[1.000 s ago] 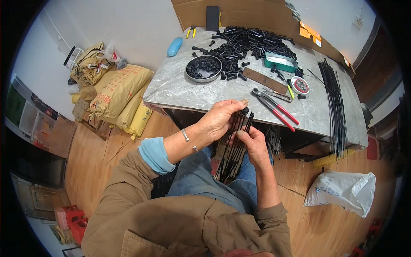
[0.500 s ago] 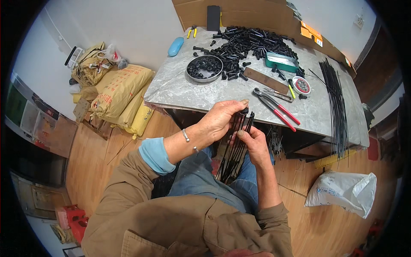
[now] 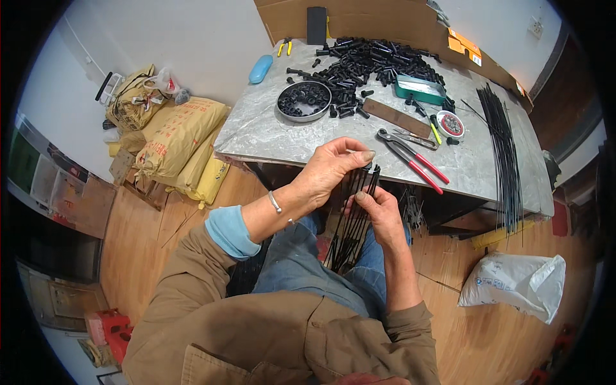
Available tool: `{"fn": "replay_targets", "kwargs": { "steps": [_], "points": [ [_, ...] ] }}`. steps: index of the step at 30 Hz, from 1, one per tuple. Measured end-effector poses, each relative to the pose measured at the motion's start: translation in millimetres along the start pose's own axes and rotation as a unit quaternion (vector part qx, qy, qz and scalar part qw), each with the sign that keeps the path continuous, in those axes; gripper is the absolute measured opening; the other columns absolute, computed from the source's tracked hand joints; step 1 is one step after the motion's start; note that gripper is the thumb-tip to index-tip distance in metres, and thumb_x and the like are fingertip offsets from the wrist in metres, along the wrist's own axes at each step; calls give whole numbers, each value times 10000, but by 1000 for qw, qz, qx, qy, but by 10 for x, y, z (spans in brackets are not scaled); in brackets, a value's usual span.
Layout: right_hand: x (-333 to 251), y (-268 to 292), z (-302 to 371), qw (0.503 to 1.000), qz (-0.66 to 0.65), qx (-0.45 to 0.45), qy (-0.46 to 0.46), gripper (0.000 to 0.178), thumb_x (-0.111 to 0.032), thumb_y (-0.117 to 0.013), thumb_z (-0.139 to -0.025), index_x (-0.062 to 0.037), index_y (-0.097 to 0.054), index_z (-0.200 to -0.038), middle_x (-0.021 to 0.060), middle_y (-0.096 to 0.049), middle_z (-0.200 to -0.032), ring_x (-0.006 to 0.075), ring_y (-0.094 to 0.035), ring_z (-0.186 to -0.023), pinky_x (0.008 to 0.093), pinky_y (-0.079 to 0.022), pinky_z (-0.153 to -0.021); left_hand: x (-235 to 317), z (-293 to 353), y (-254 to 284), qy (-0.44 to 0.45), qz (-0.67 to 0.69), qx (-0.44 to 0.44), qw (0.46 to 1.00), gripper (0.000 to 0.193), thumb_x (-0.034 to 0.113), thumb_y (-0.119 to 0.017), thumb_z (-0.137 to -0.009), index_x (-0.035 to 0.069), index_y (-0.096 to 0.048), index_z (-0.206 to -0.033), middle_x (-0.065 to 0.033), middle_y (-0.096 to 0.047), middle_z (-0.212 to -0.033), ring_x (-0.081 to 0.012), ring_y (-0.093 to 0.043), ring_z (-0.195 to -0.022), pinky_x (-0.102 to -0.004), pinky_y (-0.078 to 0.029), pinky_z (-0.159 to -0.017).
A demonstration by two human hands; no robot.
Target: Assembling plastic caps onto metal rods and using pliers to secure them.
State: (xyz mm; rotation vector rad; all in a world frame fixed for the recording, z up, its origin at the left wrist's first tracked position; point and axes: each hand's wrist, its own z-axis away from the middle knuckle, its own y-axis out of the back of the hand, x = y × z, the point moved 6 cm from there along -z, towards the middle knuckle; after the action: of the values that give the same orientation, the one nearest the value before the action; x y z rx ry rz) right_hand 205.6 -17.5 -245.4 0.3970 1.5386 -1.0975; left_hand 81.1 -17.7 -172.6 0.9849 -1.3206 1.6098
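While the grey stone-topped table [image 3: 269, 131] fills the far half of my view, I read the work as happening just below its near edge, over the lap. On the table's right end lies a long sheaf of thin black rods [image 3: 504, 154]; across its far middle spreads a heap of short black tubes [image 3: 372, 61], with a round dish of black rings [image 3: 303, 101] beside it and red-handled pliers [image 3: 410, 154] nearer the edge. Yellow sacks [image 3: 179, 138] lean against the wall on the left, and a white bag [image 3: 513, 285] sits on the wooden floor to the right.

Smaller, and central: a bundle of black rods [image 3: 351, 221] stands tilted upward from the lap, its top ends just under the table edge. My right hand [image 3: 385, 215] is closed round the bundle below its tips. My left hand [image 3: 333, 170] arches over the top with fingertips pinched together at the rod ends; I cannot tell whether a small part sits between them.

I judge the step to be fitting or sorting at the rod tips. Next calls for a steady bundle and one tip singled out cleanly.
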Motion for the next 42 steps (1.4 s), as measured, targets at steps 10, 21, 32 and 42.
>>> {"fn": "replay_targets", "kwargs": {
  "steps": [10, 21, 32, 42],
  "points": [
    [28, 34, 7, 1000, -26, 13, -11, 178, -194, -648, -885, -25, -604, -916, 54, -656, -797, 122, -624, -701, 250, -509, -658, 76, 88, -57, -13, -92, -53, 994, 255, 205, -717, -837, 60, -676, -1043, 20, -650, -859, -41, -550, -732, -178, -426, -637],
    [-128, 29, 49, 998, -46, 39, 25, 238, -261, -655, -891, -33, -629, -956, 16, -641, -790, 94, -602, -716, 220, -487, -651, 4, 98, -78, -59, -140, -104, 983, 238, 173, -654, -887, 38, -641, -1083, 9, -643, -904, -48, -567, -805, -203, -467, -708],
    [-457, 104, 138, 988, 128, 44, 77, 200, -217, -658, -884, -17, -664, -874, -14, -614, -718, 43, -519, -651, 192, -388, -568, -12, 158, -119, -72, -133, -121, 981, 239, 212, -635, -907, 47, -642, -1079, 44, -619, -901, -32, -531, -816, -193, -444, -723],
    [-465, 116, 142, 994, 97, 10, 38, 170, -179, -672, -864, -10, -677, -866, -24, -614, -726, 42, -524, -647, 200, -422, -582, 23, 203, -193, -46, -124, -136, 982, 231, 195, -640, -901, 45, -646, -1078, 46, -624, -873, -24, -525, -754, -182, -440, -676]
  ]
}}
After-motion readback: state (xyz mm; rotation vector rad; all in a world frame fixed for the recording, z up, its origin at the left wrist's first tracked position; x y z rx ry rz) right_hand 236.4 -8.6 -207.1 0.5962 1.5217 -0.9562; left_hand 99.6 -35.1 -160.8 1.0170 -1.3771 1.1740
